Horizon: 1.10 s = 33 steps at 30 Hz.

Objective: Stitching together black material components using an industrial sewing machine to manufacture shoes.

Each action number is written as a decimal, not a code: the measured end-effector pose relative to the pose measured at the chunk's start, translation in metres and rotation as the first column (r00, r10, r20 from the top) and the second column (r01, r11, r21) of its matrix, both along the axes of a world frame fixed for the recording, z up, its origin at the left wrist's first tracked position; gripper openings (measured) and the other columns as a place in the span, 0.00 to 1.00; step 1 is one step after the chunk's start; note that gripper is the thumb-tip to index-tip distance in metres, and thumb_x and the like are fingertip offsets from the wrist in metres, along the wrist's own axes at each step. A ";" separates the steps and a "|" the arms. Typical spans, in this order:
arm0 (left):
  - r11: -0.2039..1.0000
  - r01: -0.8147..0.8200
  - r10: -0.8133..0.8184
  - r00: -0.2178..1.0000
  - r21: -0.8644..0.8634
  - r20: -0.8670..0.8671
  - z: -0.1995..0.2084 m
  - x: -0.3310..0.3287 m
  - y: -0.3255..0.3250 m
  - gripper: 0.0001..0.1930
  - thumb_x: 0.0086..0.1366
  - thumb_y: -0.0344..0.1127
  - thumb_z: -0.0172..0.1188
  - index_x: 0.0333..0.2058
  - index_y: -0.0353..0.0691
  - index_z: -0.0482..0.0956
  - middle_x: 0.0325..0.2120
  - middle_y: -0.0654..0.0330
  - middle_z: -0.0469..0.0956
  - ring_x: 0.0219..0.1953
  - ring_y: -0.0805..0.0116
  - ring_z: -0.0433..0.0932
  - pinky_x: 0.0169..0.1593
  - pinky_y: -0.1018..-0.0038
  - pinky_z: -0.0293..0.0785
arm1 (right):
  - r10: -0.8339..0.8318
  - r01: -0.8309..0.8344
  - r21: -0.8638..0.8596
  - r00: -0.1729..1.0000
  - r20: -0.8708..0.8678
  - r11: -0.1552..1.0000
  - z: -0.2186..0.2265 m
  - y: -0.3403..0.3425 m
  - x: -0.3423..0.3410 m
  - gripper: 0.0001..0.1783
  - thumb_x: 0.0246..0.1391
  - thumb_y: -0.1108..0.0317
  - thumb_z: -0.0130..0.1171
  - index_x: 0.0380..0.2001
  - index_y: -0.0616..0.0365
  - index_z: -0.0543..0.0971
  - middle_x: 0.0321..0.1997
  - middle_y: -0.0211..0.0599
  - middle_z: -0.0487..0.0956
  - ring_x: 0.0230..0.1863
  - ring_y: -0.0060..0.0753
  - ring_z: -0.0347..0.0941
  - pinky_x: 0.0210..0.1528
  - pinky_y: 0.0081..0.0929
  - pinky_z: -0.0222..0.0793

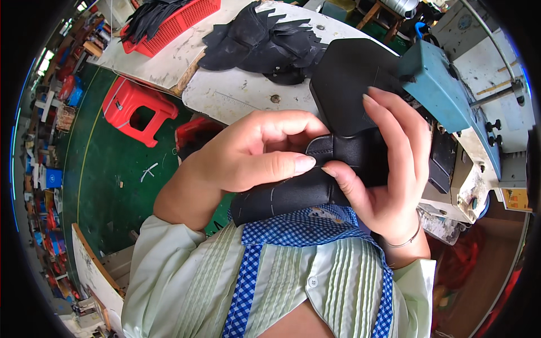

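In front of my chest I hold a black leather piece (290,197) with stitched seams and thin pale marks on its surface; it looks like a shoe upper. My left hand (265,152) pinches it near a stitched overlap, thumb on top and fingers curled behind. The thumb of my right hand (389,169) presses beside the same seam. The other right fingers arch over the far side of the piece, so part of it is hidden. Just beyond my hands is a flat black angular panel (349,79).
Cut black leather pieces (265,45) are heaped on the white worktable (225,93). A teal sewing machine (437,84) stands at the right. At the far left, a red basket (172,28) holds black strips. A red plastic stool (135,110) stands on the green floor (101,169).
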<state>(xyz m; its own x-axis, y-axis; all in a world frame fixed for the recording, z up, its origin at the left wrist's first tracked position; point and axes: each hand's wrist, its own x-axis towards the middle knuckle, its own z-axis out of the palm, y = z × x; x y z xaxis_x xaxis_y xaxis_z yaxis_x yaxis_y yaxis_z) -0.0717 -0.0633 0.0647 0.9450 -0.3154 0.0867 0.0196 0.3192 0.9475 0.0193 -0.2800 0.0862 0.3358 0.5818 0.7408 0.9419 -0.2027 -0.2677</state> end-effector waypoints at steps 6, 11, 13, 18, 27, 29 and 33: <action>0.970 -0.233 0.228 0.971 0.072 0.072 -0.009 0.008 0.016 0.07 0.75 0.31 0.53 0.44 0.34 0.78 0.45 0.49 0.84 0.47 0.66 0.83 0.53 0.72 0.77 | 0.134 -0.157 0.061 0.520 -0.844 0.986 -0.009 -0.029 -0.019 0.16 0.51 0.70 0.77 0.39 0.63 0.81 0.31 0.29 0.80 0.34 0.16 0.74 0.39 0.18 0.71; 0.311 -0.860 0.195 0.473 0.403 0.859 0.029 -0.007 0.004 0.03 0.63 0.21 0.65 0.36 0.32 0.83 0.40 0.56 0.84 0.46 0.66 0.82 0.53 0.72 0.75 | 0.243 -0.084 0.232 0.154 -0.958 0.969 -0.012 -0.046 -0.035 0.14 0.53 0.75 0.74 0.41 0.63 0.81 0.33 0.25 0.82 0.37 0.12 0.74 0.42 0.15 0.72; 0.513 -0.694 0.125 0.642 0.504 0.757 0.035 -0.019 -0.026 0.15 0.60 0.20 0.65 0.48 0.34 0.84 0.39 0.55 0.84 0.43 0.64 0.83 0.50 0.72 0.75 | 0.275 -0.105 0.260 0.165 -0.947 0.960 -0.015 -0.050 -0.039 0.13 0.54 0.77 0.73 0.41 0.63 0.81 0.34 0.26 0.83 0.37 0.12 0.75 0.43 0.15 0.72; 0.737 -0.303 -0.069 0.855 0.604 0.514 0.030 -0.038 -0.038 0.10 0.60 0.27 0.70 0.39 0.32 0.84 0.30 0.55 0.85 0.32 0.63 0.84 0.38 0.72 0.77 | 0.312 -0.173 0.283 0.173 -0.934 0.944 -0.025 -0.064 -0.053 0.10 0.55 0.78 0.71 0.40 0.63 0.82 0.36 0.25 0.83 0.39 0.13 0.75 0.44 0.16 0.70; 0.755 -0.292 -0.033 0.877 0.587 0.479 0.023 -0.054 -0.051 0.09 0.59 0.24 0.66 0.39 0.31 0.84 0.32 0.54 0.85 0.34 0.64 0.84 0.41 0.72 0.78 | 0.204 -0.201 0.033 0.965 -0.167 0.979 -0.016 -0.064 -0.068 0.16 0.46 0.75 0.74 0.40 0.63 0.83 0.37 0.40 0.83 0.36 0.41 0.78 0.41 0.33 0.74; 0.770 -0.276 -0.026 0.887 0.575 0.461 0.022 -0.057 -0.054 0.09 0.60 0.24 0.66 0.40 0.31 0.84 0.32 0.54 0.85 0.34 0.64 0.84 0.41 0.72 0.78 | 0.171 -0.170 0.035 0.985 -0.022 0.985 -0.016 -0.064 -0.072 0.16 0.44 0.74 0.75 0.39 0.63 0.84 0.35 0.40 0.82 0.35 0.40 0.77 0.38 0.34 0.75; 0.771 -0.325 -0.005 0.857 0.547 0.516 0.014 -0.063 -0.063 0.07 0.60 0.24 0.66 0.38 0.32 0.84 0.30 0.55 0.84 0.32 0.64 0.83 0.39 0.72 0.77 | 0.176 -0.176 0.008 0.984 -0.006 0.984 -0.017 -0.067 -0.079 0.14 0.45 0.74 0.74 0.37 0.64 0.84 0.31 0.39 0.80 0.32 0.40 0.75 0.35 0.34 0.73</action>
<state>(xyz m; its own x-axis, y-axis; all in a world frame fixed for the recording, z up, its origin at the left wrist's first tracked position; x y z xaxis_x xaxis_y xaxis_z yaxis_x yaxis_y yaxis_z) -0.1346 -0.1263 0.0784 0.8775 -0.3030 0.3718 -0.4662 -0.3566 0.8096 -0.0600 -0.3472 0.0688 0.2334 0.6268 0.7434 0.9609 -0.0317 -0.2750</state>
